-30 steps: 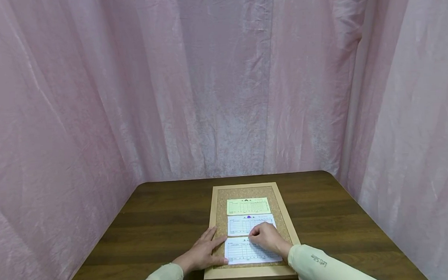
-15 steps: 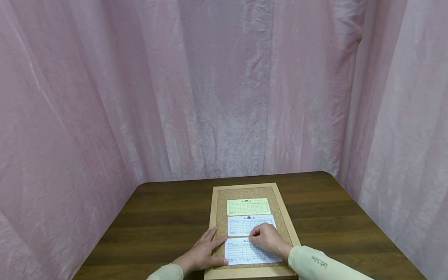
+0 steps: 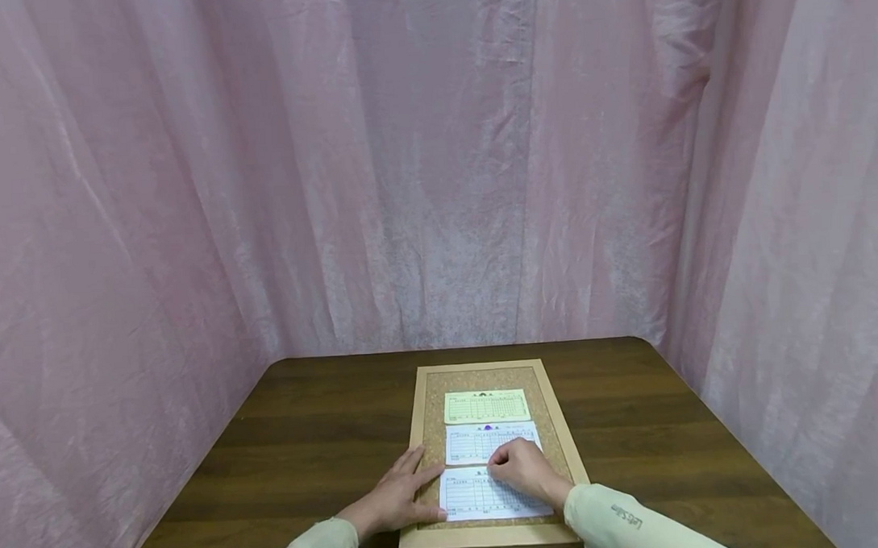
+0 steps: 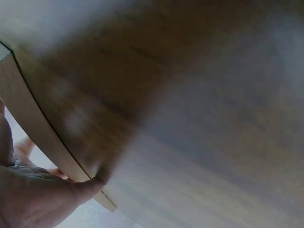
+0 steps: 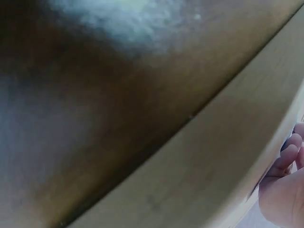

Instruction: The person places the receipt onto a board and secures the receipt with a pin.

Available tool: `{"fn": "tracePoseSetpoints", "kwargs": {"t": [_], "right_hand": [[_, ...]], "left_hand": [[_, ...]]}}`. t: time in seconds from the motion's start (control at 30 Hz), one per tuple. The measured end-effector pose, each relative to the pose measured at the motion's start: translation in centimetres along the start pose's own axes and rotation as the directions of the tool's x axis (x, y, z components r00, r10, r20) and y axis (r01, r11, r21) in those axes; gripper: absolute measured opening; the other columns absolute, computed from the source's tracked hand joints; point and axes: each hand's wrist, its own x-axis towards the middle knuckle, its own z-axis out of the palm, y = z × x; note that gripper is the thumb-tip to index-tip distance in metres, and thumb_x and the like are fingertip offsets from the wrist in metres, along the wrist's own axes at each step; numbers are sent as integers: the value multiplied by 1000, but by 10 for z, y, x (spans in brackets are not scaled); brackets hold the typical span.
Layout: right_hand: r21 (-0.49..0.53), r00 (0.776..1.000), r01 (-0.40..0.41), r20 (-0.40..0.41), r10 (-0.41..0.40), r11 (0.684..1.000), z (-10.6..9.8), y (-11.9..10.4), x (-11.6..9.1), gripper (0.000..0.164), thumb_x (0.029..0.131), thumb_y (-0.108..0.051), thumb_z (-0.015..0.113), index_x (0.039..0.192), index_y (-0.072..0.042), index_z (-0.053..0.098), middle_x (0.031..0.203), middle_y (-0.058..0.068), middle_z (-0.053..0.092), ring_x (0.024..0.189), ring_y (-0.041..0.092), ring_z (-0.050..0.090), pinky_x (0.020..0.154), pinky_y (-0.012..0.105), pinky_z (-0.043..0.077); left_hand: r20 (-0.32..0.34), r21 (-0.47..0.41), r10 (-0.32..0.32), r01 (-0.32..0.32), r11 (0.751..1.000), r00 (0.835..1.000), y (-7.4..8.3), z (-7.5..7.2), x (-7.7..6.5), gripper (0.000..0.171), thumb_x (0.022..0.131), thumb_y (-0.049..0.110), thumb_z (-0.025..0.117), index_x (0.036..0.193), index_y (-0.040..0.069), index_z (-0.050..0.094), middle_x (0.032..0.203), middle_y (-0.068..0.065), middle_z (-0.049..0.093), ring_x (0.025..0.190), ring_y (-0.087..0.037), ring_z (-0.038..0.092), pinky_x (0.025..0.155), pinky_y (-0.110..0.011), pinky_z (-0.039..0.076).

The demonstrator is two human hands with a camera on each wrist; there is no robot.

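Note:
A wood-framed cork board (image 3: 433,435) lies on the table with three printed form sheets in a column. My right hand (image 3: 526,468) has thumb and forefinger pinched together at the top middle of the lowest white sheet (image 3: 464,495), on what looks like a small push pin, mostly hidden by the fingertips. My left hand (image 3: 396,493) lies spread over the board's left edge, its thumb at the lowest sheet's left corner. A purple pin (image 3: 488,427) sits at the top of the middle white sheet (image 3: 463,446). Another, dark pin (image 3: 483,394) marks the top of the yellow-green sheet (image 3: 480,410).
The board rests near the front edge of a dark brown wooden table (image 3: 327,407). Pink curtains (image 3: 436,185) hang behind and on both sides. In the right wrist view the board's pale frame (image 5: 209,137) passes close by the curled fingers.
Both hands hold almost the same pose and place. The whole head view has shifted slightly, with the board a few pixels lower.

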Motion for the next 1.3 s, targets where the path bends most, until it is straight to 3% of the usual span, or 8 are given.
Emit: {"fn": "tracePoseSetpoints", "kwargs": {"t": [0.67, 0.97, 1.3], "right_hand": [[-6, 1000, 5, -21, -5, 1000, -1, 4, -2, 9, 76, -4, 71, 71, -12, 74, 68, -10, 66, 62, 5, 53, 59, 24, 45], [50, 1000, -16, 8, 16, 999, -6, 5, -7, 2, 82, -10, 75, 80, -8, 75, 74, -7, 65, 68, 7, 54, 62, 25, 45], [107, 998, -70, 3, 70, 992, -14, 1, -14, 6, 85, -12, 76, 88, -7, 75, 80, -4, 65, 72, 11, 55, 62, 26, 45]], "left_hand": [[5, 36, 14, -14, 999, 1000, 4, 0, 1, 77, 84, 58, 72, 148, 19, 50, 160, -23, 20, 146, -46, 15, 106, -69, 25], [46, 24, 16, -17, 1000, 999, 2, -4, -1, 86, 81, 59, 75, 150, 16, 47, 162, -19, 18, 148, -41, 14, 108, -65, 27], [57, 30, 17, -18, 999, 998, -3, -21, -7, 93, 78, 57, 79, 149, 8, 45, 160, -26, 18, 147, -44, 12, 109, -67, 20]]}}
